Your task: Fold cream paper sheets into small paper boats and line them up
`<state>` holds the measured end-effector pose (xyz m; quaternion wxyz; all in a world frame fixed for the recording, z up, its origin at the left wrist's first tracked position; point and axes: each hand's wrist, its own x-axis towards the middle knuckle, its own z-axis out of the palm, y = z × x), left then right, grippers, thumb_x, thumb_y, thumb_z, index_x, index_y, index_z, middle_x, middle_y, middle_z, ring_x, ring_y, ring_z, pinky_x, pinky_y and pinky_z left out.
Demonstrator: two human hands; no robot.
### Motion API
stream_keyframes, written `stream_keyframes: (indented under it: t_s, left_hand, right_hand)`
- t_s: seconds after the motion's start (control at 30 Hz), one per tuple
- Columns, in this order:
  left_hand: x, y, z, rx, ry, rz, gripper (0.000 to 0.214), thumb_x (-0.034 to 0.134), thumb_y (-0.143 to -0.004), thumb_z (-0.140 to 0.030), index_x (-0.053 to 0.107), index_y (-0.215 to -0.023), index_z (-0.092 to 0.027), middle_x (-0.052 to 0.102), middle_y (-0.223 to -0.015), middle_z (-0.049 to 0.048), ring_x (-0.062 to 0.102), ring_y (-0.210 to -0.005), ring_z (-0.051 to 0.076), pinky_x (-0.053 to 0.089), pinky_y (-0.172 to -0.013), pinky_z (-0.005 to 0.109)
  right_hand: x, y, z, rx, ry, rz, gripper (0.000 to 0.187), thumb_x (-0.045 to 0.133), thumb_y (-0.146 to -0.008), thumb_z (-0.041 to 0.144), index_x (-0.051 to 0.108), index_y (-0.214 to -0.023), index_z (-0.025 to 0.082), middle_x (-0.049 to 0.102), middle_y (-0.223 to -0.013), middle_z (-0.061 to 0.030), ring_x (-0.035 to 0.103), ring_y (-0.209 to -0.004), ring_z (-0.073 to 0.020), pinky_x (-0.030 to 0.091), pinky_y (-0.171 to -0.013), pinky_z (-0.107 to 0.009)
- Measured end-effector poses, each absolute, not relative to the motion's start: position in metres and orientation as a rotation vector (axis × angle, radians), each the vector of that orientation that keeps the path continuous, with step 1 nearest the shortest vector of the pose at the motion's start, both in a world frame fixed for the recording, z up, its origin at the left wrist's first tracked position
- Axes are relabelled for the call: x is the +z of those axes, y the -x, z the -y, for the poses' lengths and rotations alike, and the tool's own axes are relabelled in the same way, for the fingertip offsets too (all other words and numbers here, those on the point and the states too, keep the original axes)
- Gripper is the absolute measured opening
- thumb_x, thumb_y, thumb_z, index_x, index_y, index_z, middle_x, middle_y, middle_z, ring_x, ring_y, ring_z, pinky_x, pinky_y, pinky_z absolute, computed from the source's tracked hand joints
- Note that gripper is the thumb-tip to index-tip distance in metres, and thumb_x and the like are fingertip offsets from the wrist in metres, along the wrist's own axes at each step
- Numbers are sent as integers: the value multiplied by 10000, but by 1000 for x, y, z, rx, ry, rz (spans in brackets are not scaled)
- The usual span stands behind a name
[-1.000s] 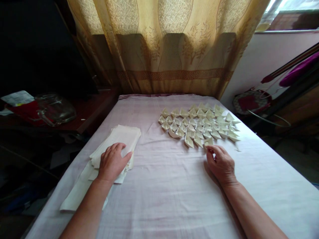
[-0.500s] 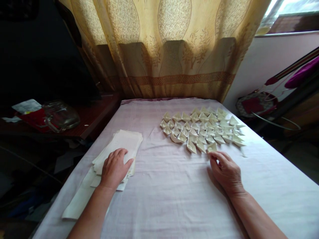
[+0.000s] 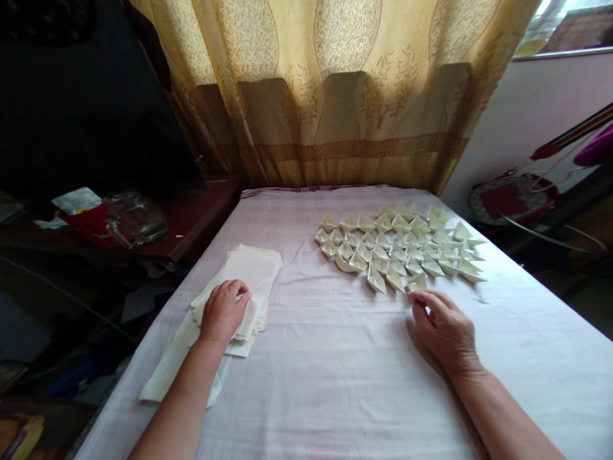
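Note:
My left hand (image 3: pixel 224 311) rests on a stack of off-white paper sheets (image 3: pixel 253 263) at the left of the bed-like surface. Its thumb and fingertips are pinched together at the top sheet's surface. Over on the right, my right hand (image 3: pixel 445 326) is closed, thumb against forefinger, at the near end of a folded paper boat (image 3: pixel 417 282). That boat lies at the front edge of a group of many similar paper boats (image 3: pixel 383 241), set close together in uneven rows.
A pale cloth (image 3: pixel 306 383) covers the surface. Larger loose sheets (image 3: pixel 165 377) stick out under the stack. To the left, a dark wooden cabinet (image 3: pixel 211 207) holds a glass jug (image 3: pixel 136 220) and a red container (image 3: pixel 90 225). A yellow patterned curtain (image 3: pixel 306 115) hangs behind.
My left hand's thumb and fingers, spread on the stack before, have drawn together into a pinch. My right hand stays at the same boat. The whole view has shifted slightly.

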<state>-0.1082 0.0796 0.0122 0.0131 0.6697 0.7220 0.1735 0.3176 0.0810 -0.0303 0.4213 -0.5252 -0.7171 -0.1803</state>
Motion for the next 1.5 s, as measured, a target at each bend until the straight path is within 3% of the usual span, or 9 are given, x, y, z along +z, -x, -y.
stream_keyframes:
  t_s: [0.3, 0.5, 0.77, 0.9, 1.27, 1.5]
  left_hand:
    - [12, 112, -84, 588, -2046, -2200, 139, 494, -832, -272, 592, -742, -231, 665, -848, 73, 623, -883, 264, 463, -865, 371]
    - [13, 130, -86, 640, -1948, -2101, 205, 444, -841, -326, 616, -797, -225, 676, -776, 5, 646, -748, 188, 507, -702, 274]
    - [5, 123, -85, 684, -1992, -2123, 183, 642, -747, -342, 616, -879, -217, 661, -983, 59, 617, -1004, 255, 461, -956, 384]
    - [4, 122, -88, 680, -1995, -2125, 32, 569, -796, -240, 596, -787, -224, 655, -886, 38, 640, -888, 216, 489, -882, 347]
    - [6, 120, -89, 772, -1924, -2086, 65, 549, -799, -220, 614, -800, -222, 675, -839, 43, 642, -841, 224, 492, -849, 356]
    - [10, 132, -90, 947, -1750, -1952, 159, 551, -722, -192, 688, -789, -236, 735, -820, 17, 683, -785, 213, 544, -806, 342]
  right_hand:
    - [-28, -316, -79, -488, 1291, 1813, 158, 518, -890, 203, 676, -883, 193, 702, -842, -42, 646, -649, -146, 491, -590, -229]
    - [-29, -313, -78, -460, 1283, 1826, 180, 506, -906, 226, 683, -890, 200, 708, -852, -44, 662, -677, -154, 502, -601, -234]
    - [-31, -314, -78, -442, 1290, 1820, 185, 511, -899, 230, 694, -888, 203, 716, -865, -54, 680, -695, -167, 521, -613, -249]
    - [-34, -315, -79, -418, 1307, 1827, 187, 509, -895, 221, 695, -900, 203, 718, -877, -53, 682, -699, -166, 524, -612, -248]
    - [-32, -296, -69, -344, 1251, 1912, 201, 482, -910, 188, 682, -914, 206, 711, -872, -48, 691, -732, -164, 549, -654, -256]
    - [-16, -212, -69, -151, 1037, 2176, 211, 472, -925, 167, 660, -1018, 187, 704, -953, -83, 669, -810, -187, 550, -723, -297]
